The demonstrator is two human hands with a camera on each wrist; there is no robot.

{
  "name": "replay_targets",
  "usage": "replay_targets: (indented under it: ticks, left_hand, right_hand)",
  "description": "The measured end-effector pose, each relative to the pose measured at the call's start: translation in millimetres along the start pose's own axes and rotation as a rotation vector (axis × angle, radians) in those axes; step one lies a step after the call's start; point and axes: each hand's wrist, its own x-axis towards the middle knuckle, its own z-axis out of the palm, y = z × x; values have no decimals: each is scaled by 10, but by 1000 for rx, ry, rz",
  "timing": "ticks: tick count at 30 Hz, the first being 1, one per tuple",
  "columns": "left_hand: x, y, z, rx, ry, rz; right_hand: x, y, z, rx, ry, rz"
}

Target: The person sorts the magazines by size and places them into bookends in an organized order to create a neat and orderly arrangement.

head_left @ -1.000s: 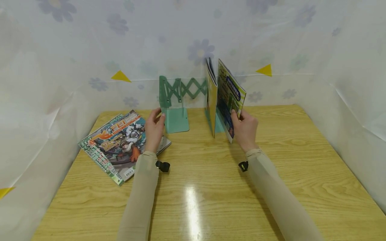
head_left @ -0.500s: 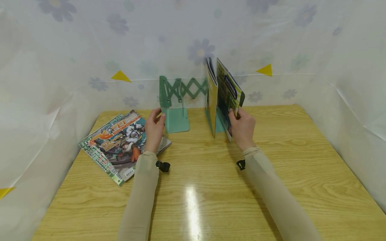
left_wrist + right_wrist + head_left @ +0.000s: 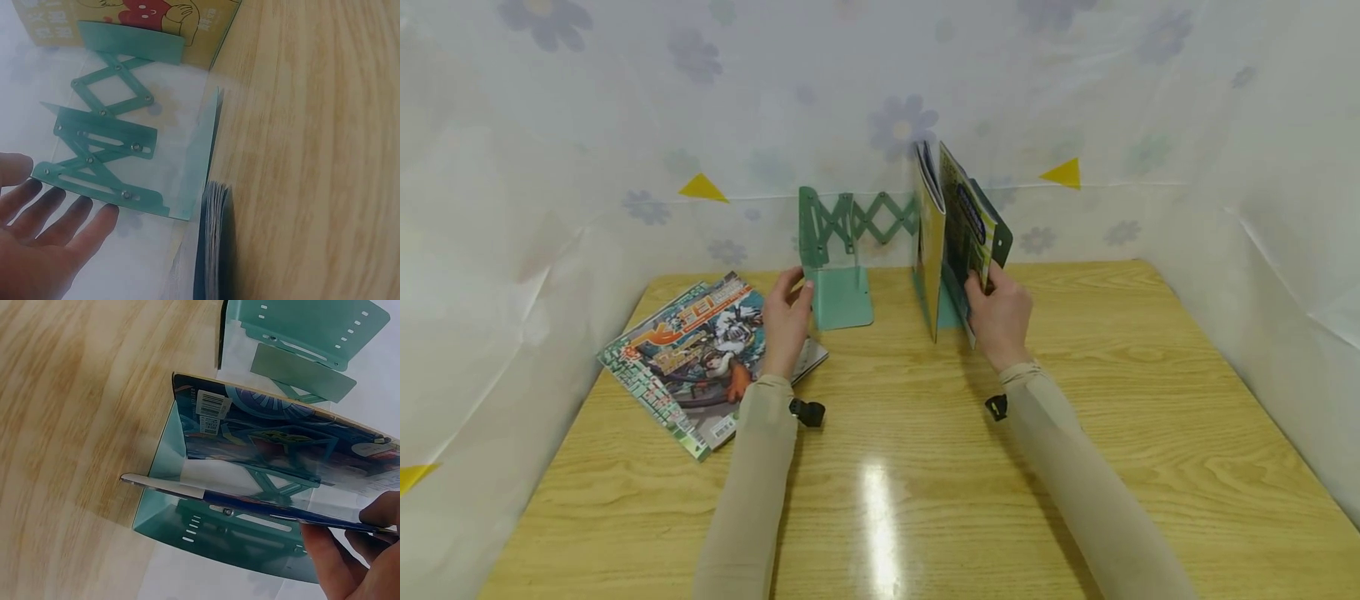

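Observation:
A green expandable bookend (image 3: 842,298) with a folding lattice stands upright against the back wall. My left hand (image 3: 786,321) is at its left end plate (image 3: 100,190); in the left wrist view the fingers are fairly straight, their tips touching the plate's edge. My right hand (image 3: 1002,317) pinches a thin magazine (image 3: 961,221) between thumb and fingers. That magazine stands on edge inside the right section, close to the right end plate (image 3: 250,540). Other yellow-covered magazines (image 3: 929,242) stand upright to its left, apart from it at the front.
Several magazines (image 3: 700,358) lie overlapping flat at the left of the wooden table (image 3: 880,500), partly under the left forearm. A patterned white sheet (image 3: 820,100) rises behind the bookend, with yellow triangles (image 3: 1062,173) on it.
My right hand has moved slightly left with the magazine, bringing it nearer the yellow-covered ones. More of the right end plate now shows behind it. My left hand has stayed in place.

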Motion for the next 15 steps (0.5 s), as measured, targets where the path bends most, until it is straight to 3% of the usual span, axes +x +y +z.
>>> replay_targets:
  ticks: [2, 8, 15]
  left_hand:
    - [27, -42, 9, -3, -1, 2]
    - [168, -351, 35, -21, 12, 9]
    - [188, -416, 34, -3, 23, 29]
  right_hand:
    - [1, -3, 3, -8, -1, -3]
    - [7, -51, 24, -38, -29, -40]
    - [-8, -78, 59, -52, -49, -77]
